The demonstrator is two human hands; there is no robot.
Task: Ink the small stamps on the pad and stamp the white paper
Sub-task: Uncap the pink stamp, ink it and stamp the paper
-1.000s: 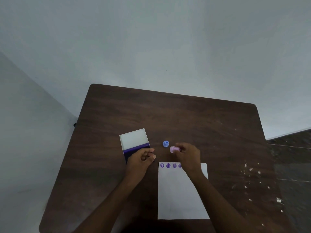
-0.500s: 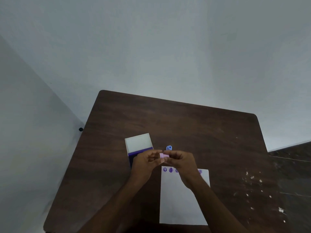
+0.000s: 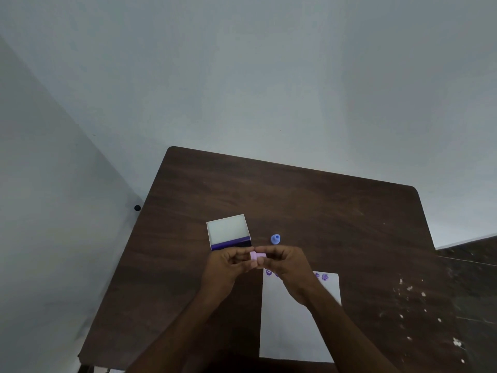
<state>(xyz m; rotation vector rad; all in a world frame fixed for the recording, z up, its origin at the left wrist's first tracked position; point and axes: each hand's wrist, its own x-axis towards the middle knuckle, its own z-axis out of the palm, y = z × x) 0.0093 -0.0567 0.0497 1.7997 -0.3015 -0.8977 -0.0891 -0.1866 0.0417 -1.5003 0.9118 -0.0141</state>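
Pink stamp (image 3: 257, 256) is now held up off the bench (image 3: 309, 200) between both hands, pinched at either end: left hand (image 3: 228, 267) on its wider end, right hand (image 3: 289, 267) on the narrower one. A second ago only the right hand had it, out beside the blue stamp, while the left was curled near the ink pad; the two hands have since met in the middle. Both grips are clenched on the pink stamp, lying on its side between the fingertips. Looks like a cap being pulled or the stamp being turned face-down for inking; cannot tell which, detail too small. Ink pad (image 3: 230, 234), lid open, sits just beyond the left grip. Blue stamp (image 3: 275, 238) stands on the bench just beyond the right grip, untouched. White paper (image 3: 298, 327) lies under and nearer than the right grip, a row of purple prints (image 3: 325, 277) along its far edge, partly hidden by the right hand. Judgement: one row is down, much paper bare; next likely step is the pink stamp to the pad.
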